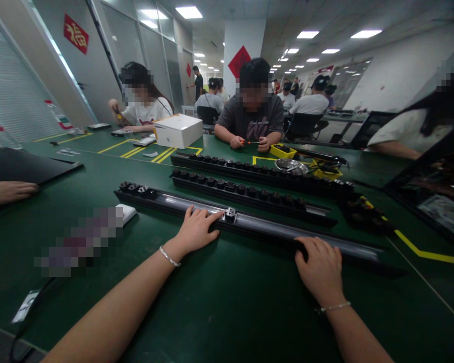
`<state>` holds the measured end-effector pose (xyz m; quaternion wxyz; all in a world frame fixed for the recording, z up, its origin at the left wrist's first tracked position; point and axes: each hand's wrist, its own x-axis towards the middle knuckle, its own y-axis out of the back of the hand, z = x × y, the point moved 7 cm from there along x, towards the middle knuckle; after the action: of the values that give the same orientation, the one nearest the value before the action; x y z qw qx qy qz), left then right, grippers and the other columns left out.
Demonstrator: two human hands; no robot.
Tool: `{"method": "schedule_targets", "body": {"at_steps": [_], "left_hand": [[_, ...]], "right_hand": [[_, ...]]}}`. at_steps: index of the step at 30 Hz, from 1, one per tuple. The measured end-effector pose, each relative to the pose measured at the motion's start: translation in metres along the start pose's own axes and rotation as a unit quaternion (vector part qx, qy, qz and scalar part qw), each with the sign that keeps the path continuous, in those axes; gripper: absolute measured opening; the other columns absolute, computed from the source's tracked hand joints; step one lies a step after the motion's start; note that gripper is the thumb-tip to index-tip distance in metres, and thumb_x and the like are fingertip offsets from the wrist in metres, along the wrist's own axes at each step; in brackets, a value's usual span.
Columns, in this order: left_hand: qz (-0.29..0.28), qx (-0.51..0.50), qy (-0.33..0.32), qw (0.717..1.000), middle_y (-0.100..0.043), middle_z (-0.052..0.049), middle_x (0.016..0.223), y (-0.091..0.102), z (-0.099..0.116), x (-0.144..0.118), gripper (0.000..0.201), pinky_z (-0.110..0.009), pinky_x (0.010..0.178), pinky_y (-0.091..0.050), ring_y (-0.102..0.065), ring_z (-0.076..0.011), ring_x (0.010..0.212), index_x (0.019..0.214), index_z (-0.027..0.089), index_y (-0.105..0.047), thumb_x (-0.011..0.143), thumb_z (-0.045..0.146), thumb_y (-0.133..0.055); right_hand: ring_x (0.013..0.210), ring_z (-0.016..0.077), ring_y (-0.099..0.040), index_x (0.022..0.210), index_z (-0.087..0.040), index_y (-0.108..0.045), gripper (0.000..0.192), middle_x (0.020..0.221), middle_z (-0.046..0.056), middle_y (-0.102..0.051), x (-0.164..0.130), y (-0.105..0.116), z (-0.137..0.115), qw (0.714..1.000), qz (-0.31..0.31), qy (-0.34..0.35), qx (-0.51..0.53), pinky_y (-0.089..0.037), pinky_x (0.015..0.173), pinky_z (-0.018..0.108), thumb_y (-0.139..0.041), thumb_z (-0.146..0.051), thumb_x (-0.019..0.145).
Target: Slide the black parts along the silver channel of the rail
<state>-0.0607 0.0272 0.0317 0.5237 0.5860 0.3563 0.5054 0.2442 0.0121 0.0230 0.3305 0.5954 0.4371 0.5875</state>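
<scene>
Hands (196,229) (320,267) resting on long rail (268,231), small socket module (230,215) seemingly at left fingertips

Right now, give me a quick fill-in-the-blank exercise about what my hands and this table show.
1. Both hands rest on the nearest long black ____.
2. The left hand has its fingertips beside a small metal clip; the right hand lies further ____ along it.
3. The table mat is ____ in colour.
4. The white box stands on the ____ side of the table.

Missing words: rail; right; green; far
</scene>
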Motion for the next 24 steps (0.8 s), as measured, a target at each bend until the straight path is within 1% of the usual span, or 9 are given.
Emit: {"method": "schedule_targets", "body": {"at_steps": [3, 6, 10, 12, 15, 17, 19, 24], "left_hand": [[-0.001, 0.007, 0.001, 1.000, -0.056, -0.005, 0.098, 0.000, 0.001, 0.000, 0.058, -0.053, 0.103, -0.022, -0.051, -0.0263, 0.103, 0.137, 0.036, -0.038, 0.081, 0.044, -0.052], [-0.002, 0.014, 0.003, 1.000, -0.056, -0.006, 0.100, 0.000, 0.003, -0.001, 0.060, -0.055, 0.104, -0.020, -0.050, -0.0271, 0.104, 0.137, 0.034, -0.037, 0.080, 0.045, -0.052], [0.000, 0.014, 0.007, 1.000, -0.055, -0.008, 0.110, 0.000, 0.006, -0.003, 0.069, -0.060, 0.106, -0.013, -0.047, -0.0294, 0.110, 0.139, 0.031, -0.034, 0.076, 0.045, -0.057], [0.003, 0.005, 0.007, 1.000, -0.053, -0.010, 0.117, 0.000, 0.007, -0.005, 0.071, -0.063, 0.106, -0.009, -0.043, -0.0315, 0.117, 0.139, 0.029, -0.033, 0.075, 0.045, -0.058], [0.007, -0.015, -0.002, 1.000, -0.050, -0.010, 0.128, -0.001, 0.009, -0.008, 0.071, -0.065, 0.106, -0.006, -0.031, -0.0340, 0.129, 0.139, 0.026, -0.033, 0.075, 0.044, -0.057], [0.010, -0.026, -0.011, 1.000, -0.047, -0.010, 0.133, -0.002, 0.011, -0.009, 0.069, -0.065, 0.107, -0.005, -0.025, -0.0335, 0.134, 0.139, 0.025, -0.032, 0.076, 0.043, -0.056], [0.013, -0.031, -0.017, 0.999, -0.045, -0.010, 0.137, -0.003, 0.013, -0.010, 0.069, -0.065, 0.107, -0.003, -0.023, -0.0322, 0.136, 0.139, 0.024, -0.030, 0.077, 0.042, -0.054], [0.023, -0.037, -0.034, 0.998, -0.043, -0.013, 0.139, -0.005, 0.019, -0.010, 0.066, -0.063, 0.109, -0.003, -0.027, -0.0300, 0.134, 0.138, 0.019, -0.032, 0.079, 0.042, -0.052]], "right_hand": [[0.114, 0.0273, -0.047, 0.107, -0.022, -0.060, 0.032, 0.110, 0.008, -0.061, 0.000, -0.001, 0.001, 1.000, -0.001, 0.002, 0.000, -0.026, 0.101, 0.054, -0.040, -0.027, 0.082], [0.114, 0.0274, -0.047, 0.107, -0.022, -0.059, 0.032, 0.110, 0.008, -0.061, 0.000, -0.002, 0.002, 1.000, 0.003, 0.006, 0.000, -0.026, 0.101, 0.054, -0.040, -0.028, 0.082], [0.114, 0.0275, -0.047, 0.107, -0.022, -0.059, 0.032, 0.110, 0.008, -0.062, 0.000, -0.003, 0.002, 1.000, 0.005, 0.009, 0.000, -0.027, 0.100, 0.054, -0.040, -0.027, 0.082], [0.114, 0.0273, -0.047, 0.107, -0.023, -0.059, 0.031, 0.109, 0.007, -0.062, 0.000, -0.002, 0.002, 1.000, 0.007, 0.007, 0.000, -0.026, 0.101, 0.054, -0.041, -0.027, 0.082], [0.114, 0.0269, -0.047, 0.106, -0.023, -0.059, 0.031, 0.109, 0.006, -0.062, 0.000, -0.002, 0.001, 1.000, 0.007, 0.005, 0.002, -0.026, 0.101, 0.054, -0.041, -0.027, 0.082], [0.115, 0.0267, -0.047, 0.107, -0.023, -0.059, 0.031, 0.109, 0.007, -0.062, 0.000, -0.002, 0.001, 1.000, 0.007, 0.005, 0.003, -0.026, 0.101, 0.054, -0.041, -0.027, 0.082], [0.115, 0.0268, -0.047, 0.107, -0.023, -0.059, 0.032, 0.110, 0.007, -0.062, 0.000, -0.002, 0.001, 1.000, 0.006, 0.008, 0.003, -0.027, 0.101, 0.054, -0.041, -0.027, 0.082], [0.114, 0.0267, -0.047, 0.106, -0.023, -0.059, 0.031, 0.109, 0.006, -0.062, -0.001, -0.001, 0.000, 1.000, 0.008, 0.005, 0.001, -0.027, 0.101, 0.053, -0.040, -0.026, 0.082]]}}
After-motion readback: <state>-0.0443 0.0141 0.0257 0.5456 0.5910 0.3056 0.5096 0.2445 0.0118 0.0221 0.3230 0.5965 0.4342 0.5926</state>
